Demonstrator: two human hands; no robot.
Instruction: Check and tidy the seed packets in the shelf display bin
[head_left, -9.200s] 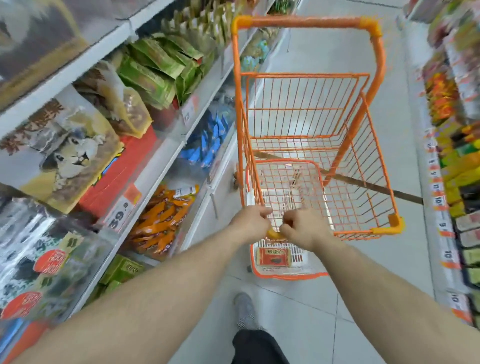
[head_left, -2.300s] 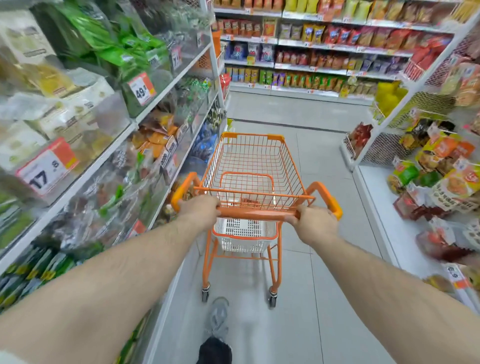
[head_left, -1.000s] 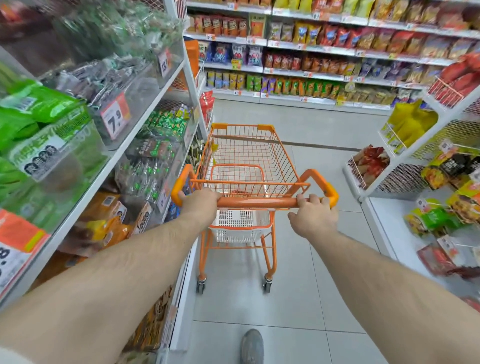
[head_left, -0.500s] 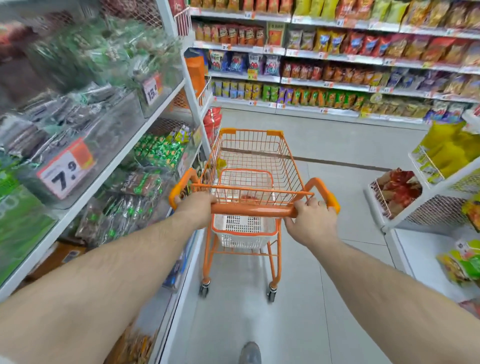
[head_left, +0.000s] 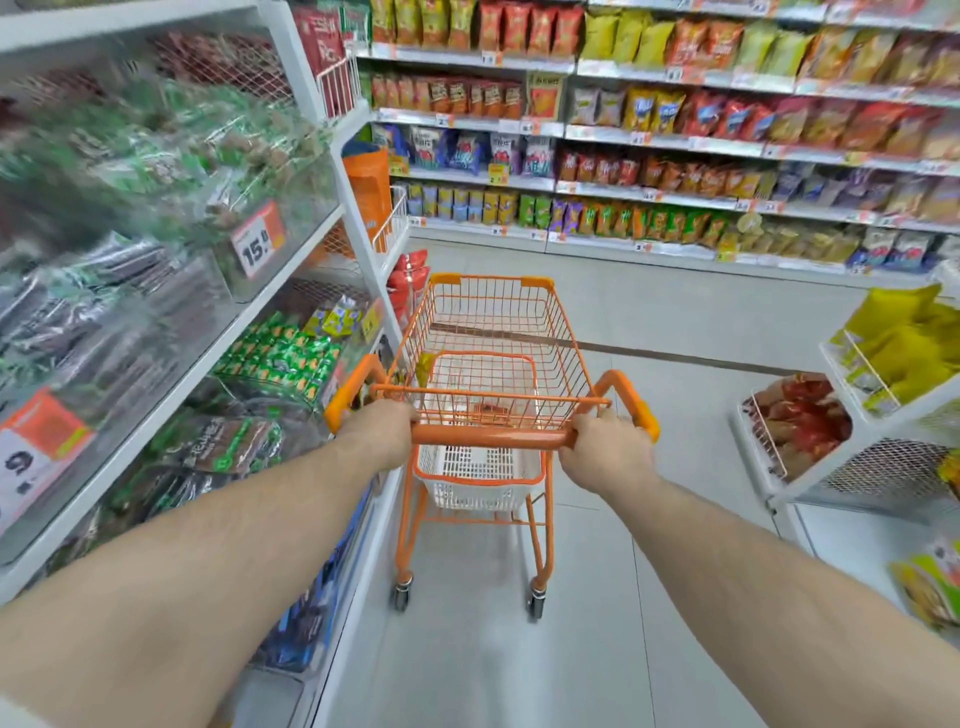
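Item: seed packets. None can be identified for certain; the clear shelf bins (head_left: 171, 218) at nine to ten o'clock are motion-blurred, contents unreadable.
Hands: left hand (head_left: 376, 434) and right hand (head_left: 605, 452) both wrapped round the orange cart handle (head_left: 491, 439) at twelve o'clock.
Progress: judged not begun; checking and tidying all remain.
Obscured: lower shelves hidden behind the left forearm.
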